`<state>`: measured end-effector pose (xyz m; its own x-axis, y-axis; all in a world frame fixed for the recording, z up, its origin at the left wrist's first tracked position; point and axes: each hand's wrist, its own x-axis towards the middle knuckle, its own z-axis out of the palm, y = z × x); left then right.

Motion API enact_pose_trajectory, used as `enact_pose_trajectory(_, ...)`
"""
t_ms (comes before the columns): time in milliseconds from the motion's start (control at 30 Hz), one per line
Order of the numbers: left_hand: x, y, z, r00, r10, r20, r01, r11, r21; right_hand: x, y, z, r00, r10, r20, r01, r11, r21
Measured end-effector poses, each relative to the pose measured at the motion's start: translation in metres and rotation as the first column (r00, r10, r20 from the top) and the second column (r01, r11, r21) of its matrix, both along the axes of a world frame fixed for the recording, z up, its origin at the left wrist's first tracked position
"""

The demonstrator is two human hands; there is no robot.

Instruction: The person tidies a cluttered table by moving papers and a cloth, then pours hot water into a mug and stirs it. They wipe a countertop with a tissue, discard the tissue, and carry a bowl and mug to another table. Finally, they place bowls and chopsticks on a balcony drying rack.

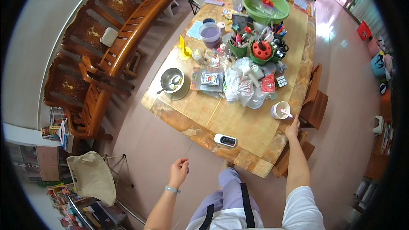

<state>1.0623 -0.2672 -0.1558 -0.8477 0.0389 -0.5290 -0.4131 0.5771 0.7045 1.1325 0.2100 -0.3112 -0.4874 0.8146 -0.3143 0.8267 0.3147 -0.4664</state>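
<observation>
My left hand (179, 173) hangs over the floor in front of the table, fingers curled. A small purple thing (188, 169) shows at its palm, mostly hidden. On the right, my right hand (292, 129) touches the edge of the marble-patterned table (252, 127), its fingers pointing away from me. Just beyond those fingertips stands a white and purple cup (277, 112) with a pink spoon (285, 112) in it. A white remote control (225, 140) with a dark button panel lies near the table's front edge.
A steel pot (172, 78) with spoons stands at the table's left. Plastic bags (239, 83), a Rubik's cube (281, 81), pen holders (238, 49) and a green basket (246, 8) crowd the middle and back. Wooden stools (314, 108) border the right side; a folding chair (92, 175) stands left.
</observation>
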Motion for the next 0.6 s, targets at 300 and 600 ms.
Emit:
enact_pose_trajectory(300, -0.071, 0.005, -0.050, 0.982, 0.075, 0.173, -0.107, 0.977, 0.183, -0.015, 0.026, -0.024, 0.997, 0.083, -0.005, -0.083, 0.988, -0.133)
enact_pose_trajectory(600, -0.163, -0.005, -0.081, 0.940, 0.166, 0.298, -0.221, 0.962, 0.161, -0.006, -0.067, -0.060, 0.892, -0.438, -0.117, 0.279, 0.734, -0.620)
